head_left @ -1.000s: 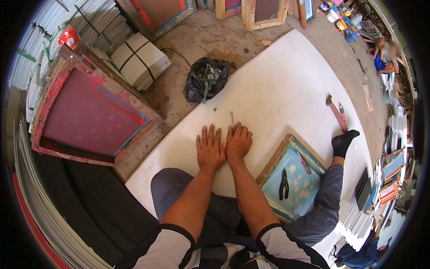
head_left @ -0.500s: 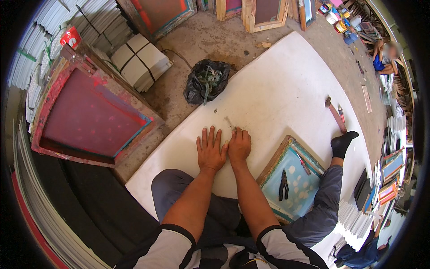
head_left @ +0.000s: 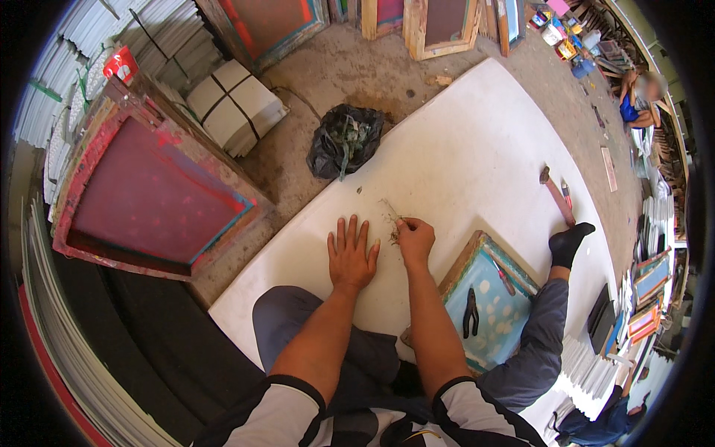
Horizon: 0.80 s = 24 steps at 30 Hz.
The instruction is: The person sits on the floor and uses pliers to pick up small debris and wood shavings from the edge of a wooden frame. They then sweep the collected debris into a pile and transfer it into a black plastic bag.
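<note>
My left hand (head_left: 351,257) lies flat on a white board (head_left: 477,149), fingers spread, holding nothing. Just right of it, my right hand (head_left: 417,242) is closed in a pinch above the board. A small heap of dark, stringy scraps (head_left: 392,223) lies at its thumb and fingertips; whether some are between the fingers is hard to make out. Beside my right forearm rests a wooden screen frame (head_left: 456,270) with light-blue mesh. On the mesh are black-handled pliers (head_left: 471,313) and a slim red-handled tool (head_left: 504,280).
A black plastic bag (head_left: 319,154) with greenish scraps stands past the board's far left edge. A hammer (head_left: 558,197) and a red-and-white tool (head_left: 567,195) lie near my socked foot (head_left: 571,243). A large red-meshed frame (head_left: 141,194) leans at left. A person (head_left: 639,104) sits far right.
My right hand has moved slightly right and nearer, away from my left hand, and the scraps show more plainly beside it. My left hand stays flat in about the same place.
</note>
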Each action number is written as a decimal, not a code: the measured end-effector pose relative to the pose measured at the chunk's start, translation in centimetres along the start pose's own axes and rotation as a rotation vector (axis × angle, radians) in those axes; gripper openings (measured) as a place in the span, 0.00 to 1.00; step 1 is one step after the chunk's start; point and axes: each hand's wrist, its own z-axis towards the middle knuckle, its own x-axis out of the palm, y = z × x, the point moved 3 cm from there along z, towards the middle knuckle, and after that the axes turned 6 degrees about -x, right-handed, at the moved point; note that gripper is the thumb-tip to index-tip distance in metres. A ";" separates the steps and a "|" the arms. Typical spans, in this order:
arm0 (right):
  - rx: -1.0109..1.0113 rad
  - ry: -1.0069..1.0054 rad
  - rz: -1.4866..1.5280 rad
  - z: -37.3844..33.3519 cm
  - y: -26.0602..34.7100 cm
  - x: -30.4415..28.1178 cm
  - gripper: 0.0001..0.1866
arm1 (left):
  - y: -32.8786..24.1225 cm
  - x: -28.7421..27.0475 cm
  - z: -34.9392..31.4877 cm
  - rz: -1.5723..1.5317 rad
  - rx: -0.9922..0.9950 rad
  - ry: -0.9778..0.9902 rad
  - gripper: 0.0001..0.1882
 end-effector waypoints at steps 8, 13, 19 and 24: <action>0.344 0.140 0.626 3.7 1.5 -1.6 0.15 | -0.2 -0.3 0.0 -0.044 0.024 -0.043 0.30; 0.150 0.264 0.592 6.1 8.2 -0.5 0.13 | 0.1 -0.5 -0.2 -0.032 0.011 -0.014 0.32; -0.546 0.250 -0.343 9.9 17.6 4.7 0.08 | 0.1 -0.2 -0.2 -0.009 -0.007 0.038 0.35; -0.939 0.315 -0.863 11.0 20.1 11.2 0.07 | 0.0 -0.4 -0.1 -0.018 -0.014 0.079 0.37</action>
